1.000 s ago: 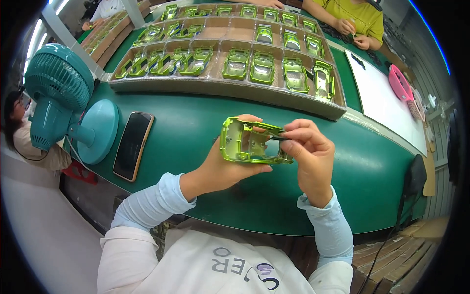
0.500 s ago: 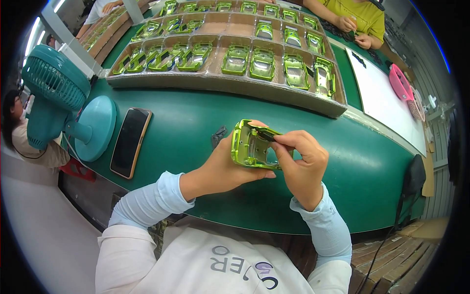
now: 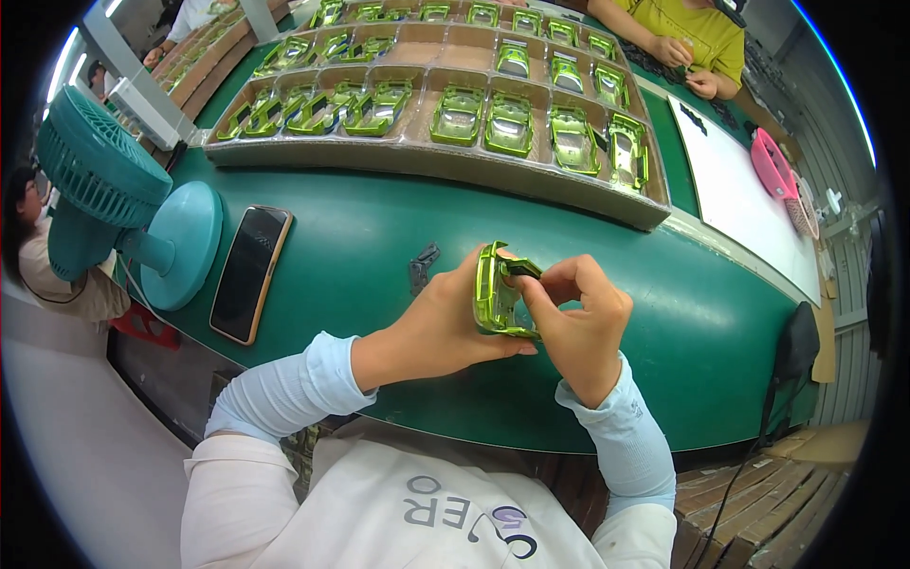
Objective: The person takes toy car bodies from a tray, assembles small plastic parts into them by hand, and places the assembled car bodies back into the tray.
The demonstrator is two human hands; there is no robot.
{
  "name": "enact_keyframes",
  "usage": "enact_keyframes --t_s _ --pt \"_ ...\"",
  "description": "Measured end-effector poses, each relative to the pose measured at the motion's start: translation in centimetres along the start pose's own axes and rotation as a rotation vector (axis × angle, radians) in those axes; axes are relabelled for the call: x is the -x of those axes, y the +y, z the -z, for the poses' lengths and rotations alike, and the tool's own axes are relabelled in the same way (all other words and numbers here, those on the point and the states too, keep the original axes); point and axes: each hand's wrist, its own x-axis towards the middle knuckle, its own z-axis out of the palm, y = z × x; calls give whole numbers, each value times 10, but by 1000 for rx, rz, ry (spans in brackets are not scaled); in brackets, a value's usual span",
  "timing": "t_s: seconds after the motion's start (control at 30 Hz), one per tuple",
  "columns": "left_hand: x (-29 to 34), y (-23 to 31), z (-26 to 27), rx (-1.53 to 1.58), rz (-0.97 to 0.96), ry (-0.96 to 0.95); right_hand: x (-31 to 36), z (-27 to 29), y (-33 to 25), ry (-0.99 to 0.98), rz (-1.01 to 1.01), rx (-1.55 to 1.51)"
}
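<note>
Green car shell (image 3: 487,296): was clasped in left hand (image 3: 444,318) above table (image 3: 351,232), between tray (image 3: 427,174) and near edge. Pinched black part (image 3: 522,269), already at its far side, with right hand (image 3: 585,318); looked unfinished, not yet released, with dark piece (image 3: 422,269) loose.

A teal fan (image 3: 102,156) stands beside a phone (image 3: 251,275) on the surface (image 3: 332,223); to the right, a pink basket (image 3: 773,166) sits by a white board (image 3: 744,204).

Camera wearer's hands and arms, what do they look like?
The left hand and right hand are ungloved. Pale blue, wrinkled arm sleeves with bunched cuffs run up to white shirt sleeves; the right arm sleeve bears a small mark.
</note>
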Motion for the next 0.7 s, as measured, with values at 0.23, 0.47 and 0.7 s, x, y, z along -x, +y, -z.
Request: enact_keyframes --t_s 0.23,0.47,0.7 --pt "1 0 -1 23 -13 3 -13 5 -3 10 192 206" --pt "1 5 3 17 5 -69 -7 1 4 -137 237 89" --pt "-3 0 7 357 138 -94 -13 -1 14 -195 212 107"
